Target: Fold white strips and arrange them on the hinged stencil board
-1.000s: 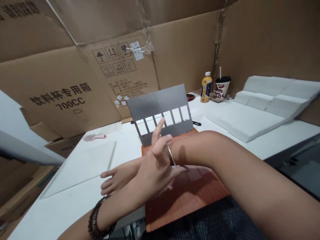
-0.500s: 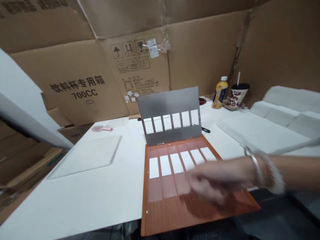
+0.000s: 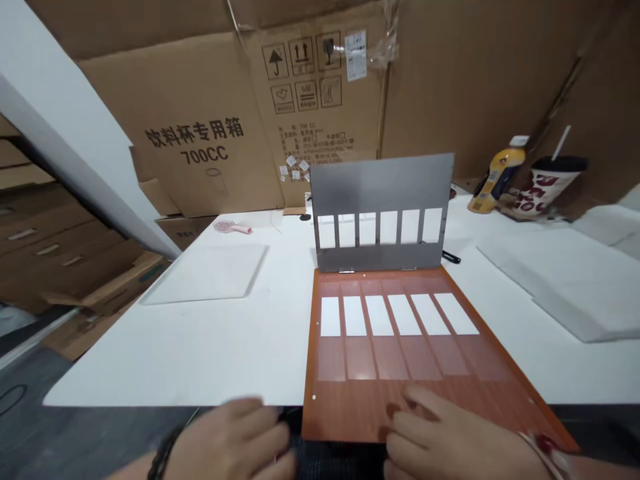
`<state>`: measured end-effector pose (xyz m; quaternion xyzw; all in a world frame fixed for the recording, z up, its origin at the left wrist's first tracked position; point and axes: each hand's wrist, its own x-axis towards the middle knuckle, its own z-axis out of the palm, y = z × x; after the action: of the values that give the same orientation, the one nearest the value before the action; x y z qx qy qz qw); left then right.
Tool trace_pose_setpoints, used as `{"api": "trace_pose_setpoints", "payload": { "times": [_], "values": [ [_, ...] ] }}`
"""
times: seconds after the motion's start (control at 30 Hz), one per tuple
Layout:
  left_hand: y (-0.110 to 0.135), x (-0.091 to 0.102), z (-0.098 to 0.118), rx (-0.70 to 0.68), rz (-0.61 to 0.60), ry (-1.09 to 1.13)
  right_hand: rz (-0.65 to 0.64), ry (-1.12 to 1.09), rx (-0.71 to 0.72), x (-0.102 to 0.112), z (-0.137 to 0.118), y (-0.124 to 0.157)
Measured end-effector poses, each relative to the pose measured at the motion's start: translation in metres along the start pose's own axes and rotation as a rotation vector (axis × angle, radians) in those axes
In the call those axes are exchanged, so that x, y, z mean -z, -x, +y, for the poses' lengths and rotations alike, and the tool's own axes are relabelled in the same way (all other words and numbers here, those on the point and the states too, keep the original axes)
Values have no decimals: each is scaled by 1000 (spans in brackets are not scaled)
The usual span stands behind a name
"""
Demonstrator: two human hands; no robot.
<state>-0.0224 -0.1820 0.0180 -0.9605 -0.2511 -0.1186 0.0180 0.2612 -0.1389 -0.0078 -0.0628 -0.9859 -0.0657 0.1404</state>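
The white table (image 3: 210, 347) lay open left; both hands hung loose at its near edge, the right hand (image 3: 450, 443) fingering the orange board (image 3: 400, 387), the left hand (image 3: 235, 447) beside it.

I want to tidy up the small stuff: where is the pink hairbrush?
In the head view, the pink hairbrush lies at the far left of the white table, just behind the clear sheet and before the cardboard box.

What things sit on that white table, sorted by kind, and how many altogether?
Orange board: 1
Grey slotted plate: 1
White strips on the board: 6
Drinks (bottle, cup): 2
Pink brush: 1
Clear sheet: 1
Total: 12
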Motion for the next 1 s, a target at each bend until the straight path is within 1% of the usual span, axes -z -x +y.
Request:
{"api": "trace_pose_setpoints", "payload": {
  "times": [0.03, 0.07, 0.1, 0.13, 0.2, 0.23, 0.3, 0.37, 0.47, 0.57, 0.63, 0.7, 0.77, 0.83, 0.9, 1.0],
  "values": [
    [-9, 4, -16, -49, -36, -53, 13, 44, -16, 1, -3, -2],
    [-18, 4, -34, -66, -15, -38, 19, 80, -32, 0, -6, -3],
    [-26, 0, -52, -68, 48, -10, 36, 103, -68, 0, -8, -3],
    [-32, -6, -70, -57, 104, -11, 70, 114, -131, -2, -9, -4],
    [-40, -24, -101, -49, 105, -7, 162, 84, -281, -7, -8, -9],
    [-41, -33, -113, -42, 101, 13, 184, 57, -354, -9, -6, -12],
    [-42, -48, -129, -32, 109, 63, 165, -21, -450, -14, -2, -20],
    [-41, -56, -135, -22, 148, 96, 77, -57, -484, -18, 3, -30],
    [-37, -61, -135, -8, 211, 91, 0, 4, -450, -22, 7, -41],
    [-34, -63, -132, -10, 216, 85, -43, 19, -384, -24, 11, -48],
    [-33, -65, -132, -22, 212, 89, -89, 14, -388, -24, 15, -52],
    [-32, -67, -132, -26, 212, 99, -88, 17, -401, -23, 22, -57],
    [-31, -67, -132, -18, 209, 129, -40, 44, -426, -24, 31, -65],
    [-31, -67, -131, -5, 201, 169, -5, 81, -485, -25, 41, -74],
    [-31, -65, -129, 14, 193, 207, -24, 79, -558, -28, 49, -82],
    [-32, -62, -127, 29, 189, 255, -43, -5, -627, -31, 60, -90]
  ]
}}
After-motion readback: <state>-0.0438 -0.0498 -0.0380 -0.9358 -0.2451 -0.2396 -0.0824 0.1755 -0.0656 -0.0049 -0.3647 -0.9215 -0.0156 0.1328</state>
